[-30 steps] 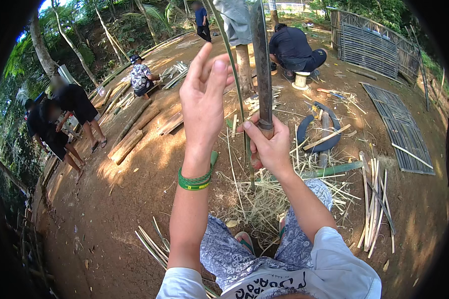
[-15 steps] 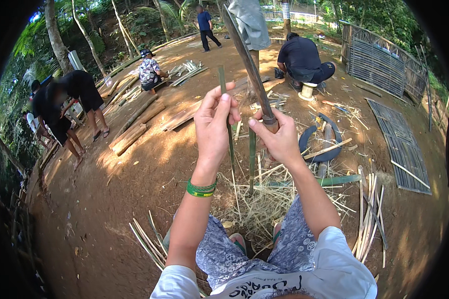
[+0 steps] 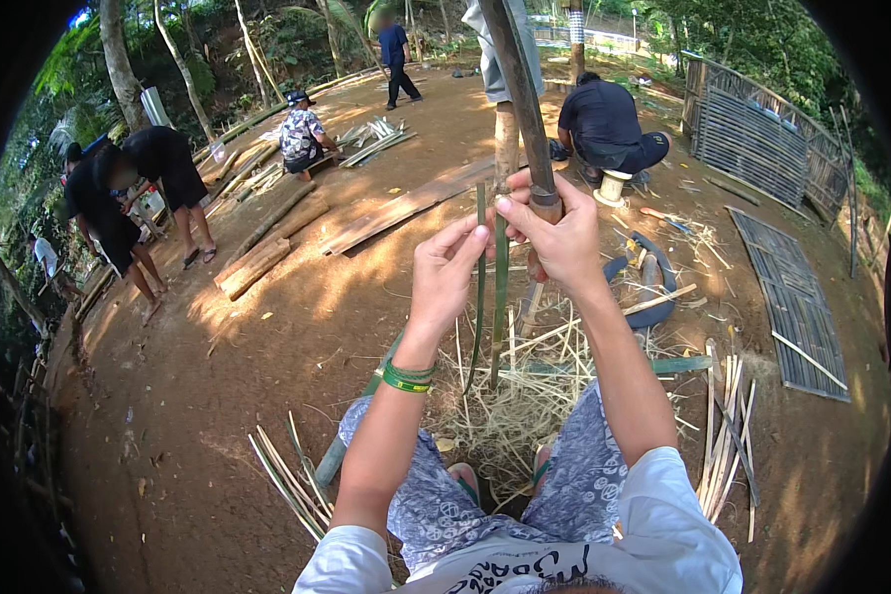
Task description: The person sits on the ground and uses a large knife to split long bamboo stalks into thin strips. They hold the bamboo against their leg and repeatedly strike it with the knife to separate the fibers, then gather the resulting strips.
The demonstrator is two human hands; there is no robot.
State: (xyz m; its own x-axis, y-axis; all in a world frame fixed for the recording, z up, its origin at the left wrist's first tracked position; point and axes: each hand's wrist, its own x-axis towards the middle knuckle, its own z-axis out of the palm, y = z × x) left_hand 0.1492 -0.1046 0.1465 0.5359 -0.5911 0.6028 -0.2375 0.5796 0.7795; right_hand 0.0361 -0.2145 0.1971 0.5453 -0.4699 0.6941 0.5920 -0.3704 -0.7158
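Note:
My left hand [image 3: 440,282] is closed in a pinch on a thin green bamboo strip [image 3: 480,307] that hangs upright. Just to its right, my right hand [image 3: 568,238] wraps the handle of a long dark-bladed knife [image 3: 521,89], its blade pointing up and away. Between that hand's thumb and fingers is a second, wider green bamboo strip [image 3: 500,317], hanging down in front of my knees. The two strips run side by side, slightly apart. A heap of pale shavings [image 3: 535,416] lies between my feet.
Split strips [image 3: 728,436] lie at the right, more [image 3: 292,480] at the left. A green bamboo pole [image 3: 678,364] crosses near the shavings. Beyond are a dark curved object [image 3: 653,312], a wooden post [image 3: 506,139], a plank [image 3: 406,213], a slatted panel [image 3: 792,297] and several people.
Both hands have moved lower. My left hand has come right, closer to my right hand, and the knife's blade now stands more upright. The strips still hang from my hands.

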